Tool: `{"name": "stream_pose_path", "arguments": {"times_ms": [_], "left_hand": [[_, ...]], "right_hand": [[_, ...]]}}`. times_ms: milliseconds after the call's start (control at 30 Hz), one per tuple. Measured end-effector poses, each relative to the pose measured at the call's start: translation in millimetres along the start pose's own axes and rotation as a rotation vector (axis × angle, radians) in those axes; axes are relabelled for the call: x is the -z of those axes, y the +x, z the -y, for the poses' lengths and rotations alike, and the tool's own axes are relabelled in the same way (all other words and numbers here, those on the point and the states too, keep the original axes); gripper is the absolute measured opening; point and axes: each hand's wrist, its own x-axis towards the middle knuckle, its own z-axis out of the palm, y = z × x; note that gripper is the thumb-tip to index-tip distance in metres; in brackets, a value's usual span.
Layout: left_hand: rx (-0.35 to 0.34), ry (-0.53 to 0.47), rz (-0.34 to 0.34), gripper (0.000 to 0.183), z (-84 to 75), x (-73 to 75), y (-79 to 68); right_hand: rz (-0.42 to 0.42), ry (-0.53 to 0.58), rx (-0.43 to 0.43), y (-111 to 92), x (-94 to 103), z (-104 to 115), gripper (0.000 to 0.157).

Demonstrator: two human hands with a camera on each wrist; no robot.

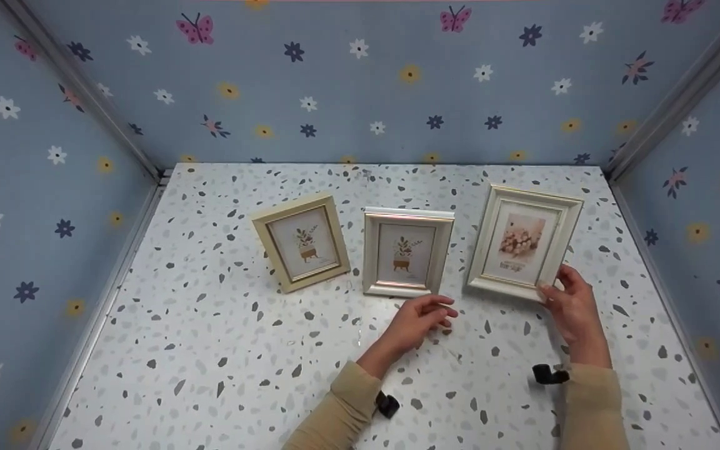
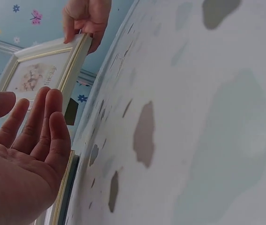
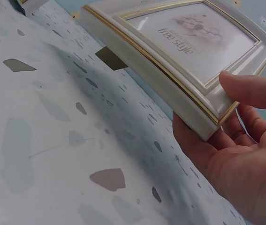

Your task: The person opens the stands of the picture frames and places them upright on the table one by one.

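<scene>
A white picture frame with gold trim (image 1: 485, 250) and a pink flower print is tilted at the right. My right hand (image 1: 575, 309) pinches its lower right corner, thumb on the front and fingers behind. The right wrist view shows this frame (image 3: 156, 70) raised off the table, its dark stand (image 3: 111, 58) poking out behind. My left hand (image 1: 419, 322) holds nothing, its fingers loosely bent, just below the middle picture frame (image 1: 372, 253), which has a plant print and stands upright. At the left stands a cream picture frame (image 1: 275, 253) with a similar print, turned slightly.
The speckled white table (image 1: 222, 337) lies under everything. Blue flowered panels (image 1: 360, 81) rise at the back and both sides, joined by metal corner rails (image 1: 679, 94). A small black device is strapped at each wrist.
</scene>
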Motion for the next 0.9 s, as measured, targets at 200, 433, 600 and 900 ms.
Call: {"name": "stream_pose_path", "arguments": {"times_ms": [200,433,600,900], "left_hand": [[-0.039,-0.001,-0.037,0.028,-0.7,-0.8,1.0],[-0.077,0.068,-0.078,0.029,-3.4,-2.7,0.8],[-0.099,0.103,-0.097,0.032,-5.2,-4.6,1.9],[-0.127,0.084,-0.111,0.032,-9.4,-8.2,7.1]], "right_hand": [[0.061,0.047,0.032,-11,7.0,-8,0.039],[0.087,0.054,0.051,-26,4.0,-14,0.044],[0.115,0.071,0.056,-34,0.0,-17,0.046],[0.135,0.001,0.031,-47,-5.5,-21,0.050]]}}
